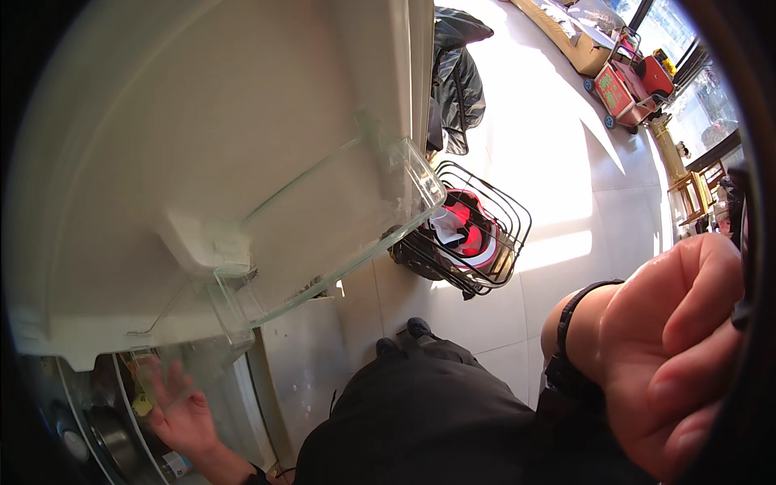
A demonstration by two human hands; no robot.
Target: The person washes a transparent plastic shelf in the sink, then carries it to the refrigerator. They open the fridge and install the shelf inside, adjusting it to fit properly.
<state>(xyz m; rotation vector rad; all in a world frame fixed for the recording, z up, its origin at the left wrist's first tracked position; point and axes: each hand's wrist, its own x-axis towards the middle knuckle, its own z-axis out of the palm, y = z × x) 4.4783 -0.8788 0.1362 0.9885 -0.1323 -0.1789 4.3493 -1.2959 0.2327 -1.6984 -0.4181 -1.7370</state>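
Observation:
The pale inner side of a refrigerator door [242, 89] fills the upper left. A clear plastic door bin [323, 218] is fixed across it. My left hand [184, 412] is at the lower left with its fingers apart. Its fingertips show through the clear plastic at the bin's lower end; whether they touch it I cannot tell. My right hand [667, 356] is raised close on the right, fingers curled in and a black band [566, 356] round its wrist. A dark edge partly cuts off this hand, and anything inside its fingers is hidden.
Below the door, refrigerator shelves hold a dark round pot [113, 440] and a small labelled container [176, 464]. A black wire basket [485, 234] with a red and white helmet [466, 230] stands beyond the bin. A red cart [626, 89] stands by the windows.

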